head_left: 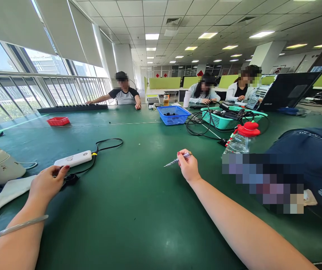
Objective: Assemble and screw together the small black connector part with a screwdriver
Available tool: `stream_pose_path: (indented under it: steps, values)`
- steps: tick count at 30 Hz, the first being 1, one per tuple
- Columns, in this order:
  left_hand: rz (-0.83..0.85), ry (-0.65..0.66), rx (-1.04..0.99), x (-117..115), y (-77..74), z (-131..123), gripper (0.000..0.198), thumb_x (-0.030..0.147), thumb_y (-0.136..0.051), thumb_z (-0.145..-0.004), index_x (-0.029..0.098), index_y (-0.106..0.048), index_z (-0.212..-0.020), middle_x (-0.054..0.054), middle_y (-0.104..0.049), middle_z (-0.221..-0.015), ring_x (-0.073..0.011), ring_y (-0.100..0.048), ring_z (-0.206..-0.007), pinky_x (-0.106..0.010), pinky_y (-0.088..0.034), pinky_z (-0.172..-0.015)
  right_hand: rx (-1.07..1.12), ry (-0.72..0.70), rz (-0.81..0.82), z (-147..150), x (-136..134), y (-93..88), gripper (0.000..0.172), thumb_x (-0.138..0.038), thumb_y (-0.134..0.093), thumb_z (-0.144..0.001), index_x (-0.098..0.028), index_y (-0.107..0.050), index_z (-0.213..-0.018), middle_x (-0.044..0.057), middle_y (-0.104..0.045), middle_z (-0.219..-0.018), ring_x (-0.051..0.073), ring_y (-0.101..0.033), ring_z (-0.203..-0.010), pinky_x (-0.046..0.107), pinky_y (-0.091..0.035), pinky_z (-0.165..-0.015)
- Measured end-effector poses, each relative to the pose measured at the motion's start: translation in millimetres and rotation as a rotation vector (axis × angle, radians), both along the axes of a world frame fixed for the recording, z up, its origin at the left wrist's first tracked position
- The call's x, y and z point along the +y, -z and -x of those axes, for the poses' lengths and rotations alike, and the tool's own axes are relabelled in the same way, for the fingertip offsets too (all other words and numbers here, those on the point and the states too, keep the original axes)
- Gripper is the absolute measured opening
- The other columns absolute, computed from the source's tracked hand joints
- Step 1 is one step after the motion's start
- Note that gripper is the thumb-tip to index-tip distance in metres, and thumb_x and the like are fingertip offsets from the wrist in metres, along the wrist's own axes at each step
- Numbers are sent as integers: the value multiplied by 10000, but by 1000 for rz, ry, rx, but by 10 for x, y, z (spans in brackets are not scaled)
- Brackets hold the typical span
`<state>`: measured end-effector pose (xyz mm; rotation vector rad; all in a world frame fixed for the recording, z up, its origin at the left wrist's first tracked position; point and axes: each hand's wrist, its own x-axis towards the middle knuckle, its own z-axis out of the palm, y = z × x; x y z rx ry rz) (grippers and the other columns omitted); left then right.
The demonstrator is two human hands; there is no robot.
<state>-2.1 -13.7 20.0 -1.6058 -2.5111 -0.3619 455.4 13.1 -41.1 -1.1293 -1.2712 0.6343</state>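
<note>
My right hand is closed around a small, slim screwdriver with a see-through handle, held above the table with its thin metal tip pointing left. My left hand is low over the table at the left, thumb and fingers pinched together; whatever they grip is hidden. Just beyond it lies a long white device with a looped black cord at its right end. A black plug-like piece rests beside my left fingertips.
On the green table stand a red tray, a blue basket, a teal basket of cables and a red-capped bottle. A dark bag is at right, a white cloth at left. Several people sit opposite.
</note>
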Motion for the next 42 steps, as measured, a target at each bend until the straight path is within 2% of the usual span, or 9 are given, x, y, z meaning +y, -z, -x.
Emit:
stream_pose_path:
  steps: [4,8,13,23,28,33,35,38,42]
  values:
    - [122,-47,47,-55,-66,-38,690,613,-213,-925,153,-709,-1066,-150,-733,-986,-325,-635,-894,-333,-451,-635,3,-4,4,-1,7,14,327,-536,-527,-842,-238,-499,-710,-58,-419,-515,121,-383,-473,263,-330,-476]
    - [153,-64,87,-24,-11,-58,766,606,-153,-933,131,-678,-1227,-209,-694,-1172,-385,-601,-1075,-408,-470,-756,15,-17,3,-2,6,18,336,-542,-534,-842,-236,-498,-710,-58,-418,-516,118,-378,-471,260,-323,-469]
    - [201,-79,166,35,52,-125,751,604,-208,-923,111,-738,-1121,-243,-688,-1159,-408,-550,-1152,-473,-410,-896,11,-18,-11,1,0,13,342,-547,-542,-843,-235,-505,-708,-54,-432,-522,117,-387,-475,258,-331,-475]
    - [231,-101,209,-25,0,-224,610,594,-332,-897,178,-775,-954,-194,-720,-1103,-386,-567,-1105,-525,-300,-965,-30,-36,-31,3,-4,-6,345,-548,-502,-857,-235,-501,-713,-50,-428,-531,126,-396,-491,265,-347,-494]
    - [235,-57,223,-43,17,-206,590,596,-338,-892,193,-763,-958,-177,-716,-1128,-390,-550,-1128,-593,-239,-1019,-47,-51,-33,10,-30,-33,346,-546,-499,-860,-235,-500,-709,-47,-436,-537,128,-402,-496,262,-351,-494]
    - [263,78,199,-36,15,-241,614,668,-347,-859,224,-762,-946,-162,-713,-1147,-392,-522,-1183,-675,-127,-1063,-61,-63,-35,18,-28,-30,348,-543,-490,-867,-235,-491,-706,-47,-440,-538,128,-409,-500,264,-354,-506]
    - [270,84,170,-47,-10,-240,634,685,-329,-858,231,-761,-948,-161,-705,-1173,-394,-513,-1207,-669,-154,-1064,-63,-61,-33,14,-20,-23,348,-547,-489,-866,-236,-493,-709,-46,-442,-541,131,-413,-505,266,-356,-513]
    - [244,-41,126,-78,-37,-168,618,604,-304,-890,196,-718,-1101,-188,-662,-1249,-404,-506,-1228,-593,-310,-1009,-58,-63,-21,7,-14,-20,347,-552,-493,-862,-240,-492,-712,-48,-432,-541,132,-403,-503,266,-348,-508]
    - [285,-142,88,-71,68,73,660,614,-361,-854,131,-645,-1202,-237,-613,-1277,-421,-528,-1197,-505,-429,-905,-46,-75,-18,9,-14,-22,340,-544,-490,-865,-240,-491,-713,-48,-429,-545,132,-399,-504,267,-344,-507]
